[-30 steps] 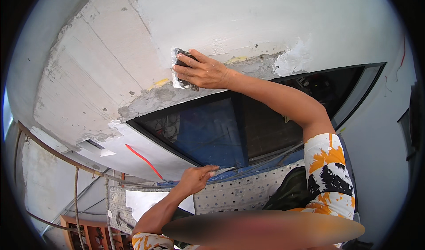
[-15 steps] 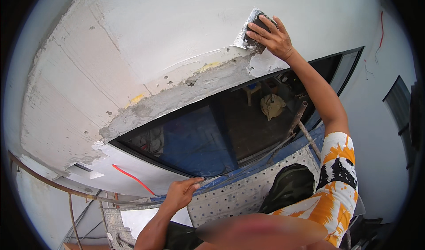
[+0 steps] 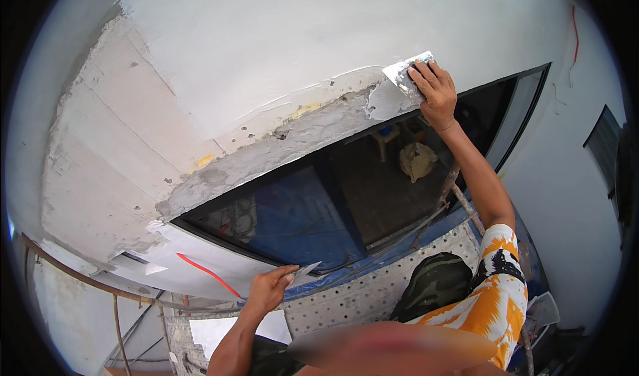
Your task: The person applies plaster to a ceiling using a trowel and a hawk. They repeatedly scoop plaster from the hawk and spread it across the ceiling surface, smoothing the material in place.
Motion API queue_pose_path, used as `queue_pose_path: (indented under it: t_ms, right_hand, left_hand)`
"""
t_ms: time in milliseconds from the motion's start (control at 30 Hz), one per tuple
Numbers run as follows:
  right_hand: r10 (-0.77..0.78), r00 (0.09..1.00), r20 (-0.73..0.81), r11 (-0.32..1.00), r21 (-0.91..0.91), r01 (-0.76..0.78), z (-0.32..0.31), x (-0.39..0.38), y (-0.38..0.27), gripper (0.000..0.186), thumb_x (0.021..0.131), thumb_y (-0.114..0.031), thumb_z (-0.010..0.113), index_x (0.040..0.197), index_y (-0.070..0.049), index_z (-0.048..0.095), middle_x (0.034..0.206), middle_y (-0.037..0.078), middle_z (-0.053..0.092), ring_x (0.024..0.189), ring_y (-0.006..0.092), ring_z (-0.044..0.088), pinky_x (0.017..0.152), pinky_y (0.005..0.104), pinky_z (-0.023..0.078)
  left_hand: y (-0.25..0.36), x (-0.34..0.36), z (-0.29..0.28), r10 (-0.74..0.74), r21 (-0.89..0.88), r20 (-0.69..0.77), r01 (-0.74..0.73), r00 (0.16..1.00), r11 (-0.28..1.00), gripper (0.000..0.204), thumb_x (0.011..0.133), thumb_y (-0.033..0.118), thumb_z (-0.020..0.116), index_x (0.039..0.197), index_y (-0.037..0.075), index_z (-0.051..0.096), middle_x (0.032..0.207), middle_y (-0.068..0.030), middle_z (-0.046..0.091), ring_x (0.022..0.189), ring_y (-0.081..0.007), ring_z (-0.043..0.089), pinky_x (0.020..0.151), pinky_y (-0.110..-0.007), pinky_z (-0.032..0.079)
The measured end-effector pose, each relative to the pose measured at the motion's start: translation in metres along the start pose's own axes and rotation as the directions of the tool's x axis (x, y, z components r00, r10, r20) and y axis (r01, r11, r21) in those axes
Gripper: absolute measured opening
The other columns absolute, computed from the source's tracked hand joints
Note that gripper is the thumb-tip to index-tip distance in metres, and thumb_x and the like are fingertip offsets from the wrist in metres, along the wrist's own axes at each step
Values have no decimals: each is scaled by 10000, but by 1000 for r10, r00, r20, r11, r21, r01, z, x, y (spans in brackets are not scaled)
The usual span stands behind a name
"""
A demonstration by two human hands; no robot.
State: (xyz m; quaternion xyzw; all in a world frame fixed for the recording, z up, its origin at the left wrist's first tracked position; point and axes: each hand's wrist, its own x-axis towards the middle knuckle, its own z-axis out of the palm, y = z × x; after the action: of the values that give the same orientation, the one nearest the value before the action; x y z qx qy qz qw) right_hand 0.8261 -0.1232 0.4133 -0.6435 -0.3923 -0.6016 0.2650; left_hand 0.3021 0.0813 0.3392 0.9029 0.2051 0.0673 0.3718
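High on the white wall (image 3: pixel 279 36), my right hand (image 3: pixel 436 100) presses a putty trowel (image 3: pixel 401 72) flat against the surface, fingers spread across its back. The trowel's pale blade is smeared with white filler. It lies just above the window's upper edge, beside a smooth patch of fresh filler (image 3: pixel 386 102). Left of that patch runs a rough grey cement strip (image 3: pixel 259 148). Low in front of the window, my left hand (image 3: pixel 267 289) grips a putty knife (image 3: pixel 307 270), its blade pointing right; the fingers cover its handle.
A dark-framed window (image 3: pixel 353 246) opens below the strip. Beneath me is a perforated scaffold plank (image 3: pixel 379 279), with a pole (image 3: pixel 468 209) rising near my right arm. A curved rail (image 3: pixel 80 276) passes at left. Red conduit (image 3: pixel 206 273) sticks out of the lower wall.
My right hand and the trowel have moved down and to the right across the wall, and the trowel has turned. In my left hand, the putty knife's blade now shows more fully.
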Motion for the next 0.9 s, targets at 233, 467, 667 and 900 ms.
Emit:
queue_pose_path:
  t_ms: [233, 467, 667, 900]
  right_hand:
    - [-626, 766, -142, 737, 211, 642, 53, 127, -187, 241, 947, -238, 600, 1150, -266, 728, 1394, -76, 606, 1370, 217, 479, 1185, 446, 351]
    - [-627, 768, -131, 769, 56, 637, 78, 161, -155, 289, 919, -192, 642, 1194, -252, 711, 1384, -64, 592, 1364, 232, 466, 1176, 424, 366]
    - [-452, 892, -1, 870, -224, 440, 49, 106, -1, 432, 932, -197, 613, 1309, -404, 641, 1464, -151, 560, 1388, 144, 472, 1239, 443, 218]
    - [-136, 983, 120, 924, -343, 170, 24, 3, 74, 520, 849, -15, 610, 1292, -278, 681, 1392, -57, 627, 1318, 263, 527, 1131, 514, 330]
  left_hand:
    - [-15, 3, 1, -59, 80, 53, 55, 997, 995, 296, 990, 243, 603, 1247, 137, 704, 989, -202, 734, 899, -367, 719, 802, -388, 549]
    - [-12, -1, -7, -36, -38, 31, 37, 999, 999, 287, 988, 203, 616, 1248, 121, 705, 941, -194, 742, 836, -266, 720, 790, -343, 538]
    - [-10, 0, -8, -77, -76, 57, 81, 995, 994, 272, 989, 180, 615, 1228, 100, 717, 995, -179, 751, 842, -187, 709, 802, -322, 534]
    - [-9, 3, -2, -30, -99, 10, 31, 999, 995, 265, 983, 163, 630, 1216, 74, 718, 1040, -162, 757, 865, -195, 718, 804, -314, 539]
